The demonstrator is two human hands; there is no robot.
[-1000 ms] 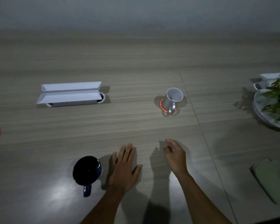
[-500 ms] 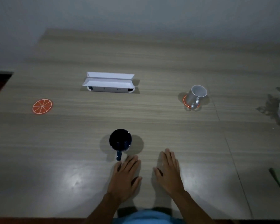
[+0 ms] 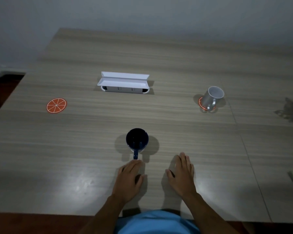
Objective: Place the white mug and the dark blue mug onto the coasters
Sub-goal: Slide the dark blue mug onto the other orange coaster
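Left hand [image 3: 129,180] palm-down on the grey wood-grain table [image 3: 74,157], fingers curled loosely, holding nothing, fingertips just short of the handle of the glossy dark blue ceramic mug [image 3: 137,140]. Right hand [image 3: 181,174] flat beside it, fingers spread a little, also empty. Dark blue mug upright on bare table, mouth up, handle pointing straight back at the person; interior too dark to read. Far left, a round orange citrus-slice coaster [image 3: 56,105], unoccupied. Far right, the white ceramic mug [image 3: 211,97] upright on a second orange-rimmed coaster [image 3: 200,103], handle toward the near side, nothing visible inside. At the middle rear, a long white folded box [image 3: 123,82], long axis running left to right.
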